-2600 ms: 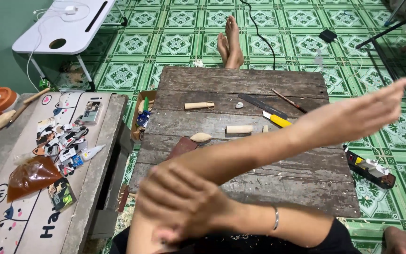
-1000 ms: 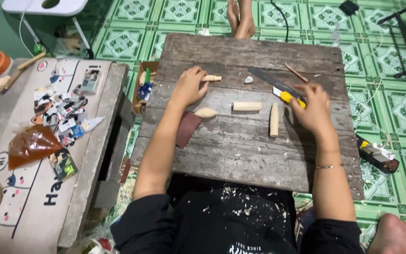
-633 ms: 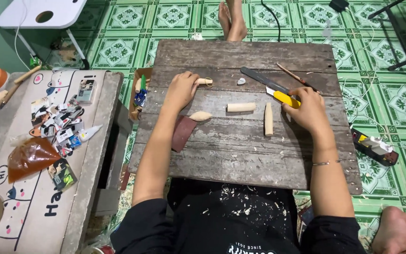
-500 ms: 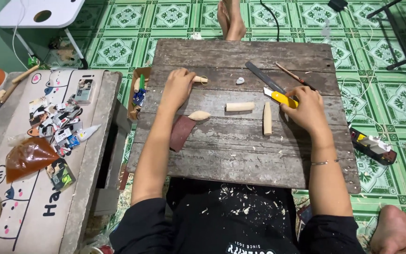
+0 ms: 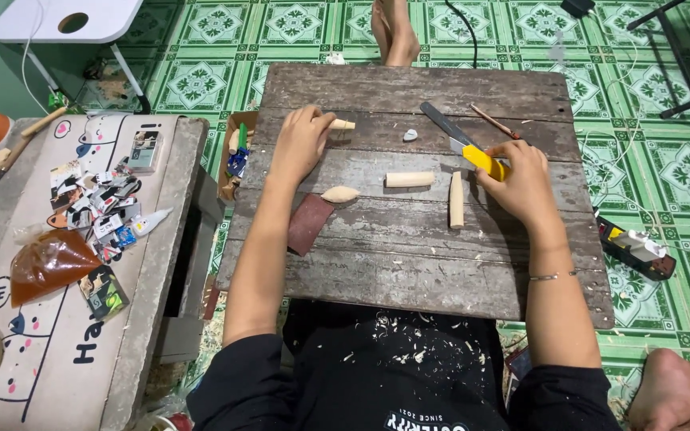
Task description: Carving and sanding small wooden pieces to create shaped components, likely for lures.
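My left hand [image 5: 301,142] closes over the end of a pale wooden peg [image 5: 342,124] near the far left of the weathered wooden board [image 5: 409,263]. My right hand [image 5: 521,183] grips the yellow handle of a utility knife [image 5: 485,160], its dark blade [image 5: 438,121] pointing away from me. Between the hands lie a short wooden dowel [image 5: 409,179], a second dowel [image 5: 457,199] lying lengthwise, and a small pointed carved piece [image 5: 339,193]. A brown sheet of sandpaper [image 5: 310,223] rests by my left forearm. A small grey chip [image 5: 410,135] sits near the blade.
A thin brown stick [image 5: 494,121] lies at the board's far right. A low bench [image 5: 81,263] to the left carries scattered cards, a brown bag [image 5: 51,262] and wooden spoons. A cardboard box [image 5: 237,152] stands between bench and board. Another person's feet [image 5: 393,30] rest beyond the board.
Both arms came down from a raised stretch onto the board. The left hand settled on the far peg and the right hand took hold of the yellow knife.
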